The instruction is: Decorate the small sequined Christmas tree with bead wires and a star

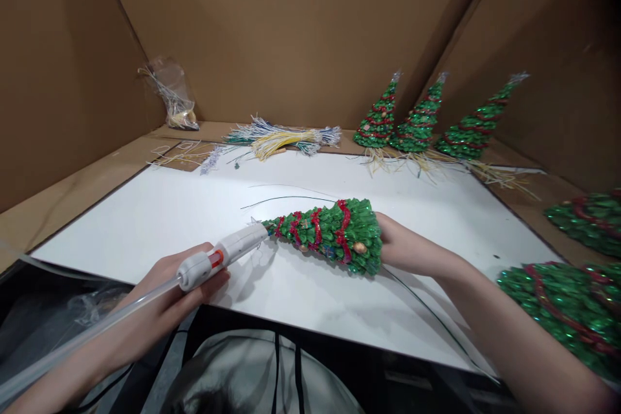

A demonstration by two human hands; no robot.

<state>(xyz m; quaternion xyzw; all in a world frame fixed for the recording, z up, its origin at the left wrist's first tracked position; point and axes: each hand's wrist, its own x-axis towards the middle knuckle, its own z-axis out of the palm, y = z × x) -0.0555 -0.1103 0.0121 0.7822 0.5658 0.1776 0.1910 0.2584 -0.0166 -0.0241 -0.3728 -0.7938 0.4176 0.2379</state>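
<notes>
My left hand (pixel 167 284) is closed around a white glue gun (pixel 237 247) with an orange part; a long clear stick runs from its rear to the lower left. The gun's front end meets the tip of a green Christmas tree ornament (pixel 325 233), lying sideways with red garlands and small baubles. A clear star (pixel 253 222) shows at that tip, partly behind the gun. My right hand (pixel 391 242) holds the tree from its wide base; the fingers are hidden by the tree. Thin dark wire (pixel 431 310) trails from near the base.
Beneath is a white board (pixel 145 220) within cardboard walls (pixel 291 26). Several finished-looking trees (pixel 420 119) stand at the back right, and more trees (pixel 557 310) lie at the right edge. Wire bundles (pixel 286 139) and a plastic bag (pixel 172 94) are at the back.
</notes>
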